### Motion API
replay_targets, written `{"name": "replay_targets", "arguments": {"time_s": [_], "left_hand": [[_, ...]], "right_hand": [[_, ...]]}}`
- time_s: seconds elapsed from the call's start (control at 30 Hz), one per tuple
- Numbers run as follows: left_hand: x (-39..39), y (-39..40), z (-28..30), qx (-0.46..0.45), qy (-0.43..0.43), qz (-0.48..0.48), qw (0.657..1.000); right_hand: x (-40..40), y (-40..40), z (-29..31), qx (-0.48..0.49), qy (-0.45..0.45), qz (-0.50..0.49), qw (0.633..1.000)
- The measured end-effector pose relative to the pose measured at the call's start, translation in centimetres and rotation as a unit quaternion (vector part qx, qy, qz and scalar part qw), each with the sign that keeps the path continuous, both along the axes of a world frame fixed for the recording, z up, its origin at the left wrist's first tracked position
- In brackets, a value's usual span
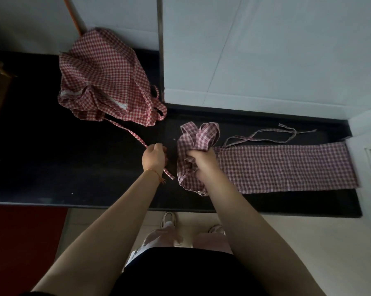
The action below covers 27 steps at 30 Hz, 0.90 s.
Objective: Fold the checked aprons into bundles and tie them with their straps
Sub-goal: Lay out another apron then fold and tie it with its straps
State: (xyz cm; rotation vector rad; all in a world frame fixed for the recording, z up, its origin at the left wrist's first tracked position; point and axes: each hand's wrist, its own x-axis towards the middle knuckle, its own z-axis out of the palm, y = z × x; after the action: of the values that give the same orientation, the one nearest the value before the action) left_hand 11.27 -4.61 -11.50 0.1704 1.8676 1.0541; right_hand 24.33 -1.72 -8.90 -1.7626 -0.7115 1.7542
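A purple checked apron (287, 167) lies folded into a long strip on the black counter (52, 167), stretching right. My right hand (202, 165) grips its bunched left end, where loops of fabric stick up. Its thin straps (265, 135) trail behind the strip. A red checked apron (103, 77) sits crumpled at the back left. One red strap (126, 130) runs from it toward my left hand (154, 157), which is curled around that strap; the strap's end shows below my wrist.
White tiled walls (265, 50) rise behind the counter, with a dark vertical corner strip (160, 50). An orange handle (73, 16) leans at the back left. Below the counter edge are a red panel (24, 242), pale floor and my feet.
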Motion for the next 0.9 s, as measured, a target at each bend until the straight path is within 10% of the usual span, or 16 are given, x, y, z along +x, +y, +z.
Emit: {"name": "replay_targets", "arguments": {"time_s": [0.27,0.47,0.9], "left_hand": [[10.0,2.0,0.7,0.084,0.244,-0.188,0.948],[18.0,0.9,-1.6,0.080,0.422,-0.372,0.822],[20.4,0.5,-7.1,-0.075,0.484,-0.509,0.708]], "right_hand": [[13.7,0.9,1.1,-0.039,0.061,-0.119,0.990],[20.5,2.1,-0.6,-0.051,-0.030,-0.107,0.993],[32.1,6.1,-3.6,-0.070,-0.075,-0.198,0.975]]}}
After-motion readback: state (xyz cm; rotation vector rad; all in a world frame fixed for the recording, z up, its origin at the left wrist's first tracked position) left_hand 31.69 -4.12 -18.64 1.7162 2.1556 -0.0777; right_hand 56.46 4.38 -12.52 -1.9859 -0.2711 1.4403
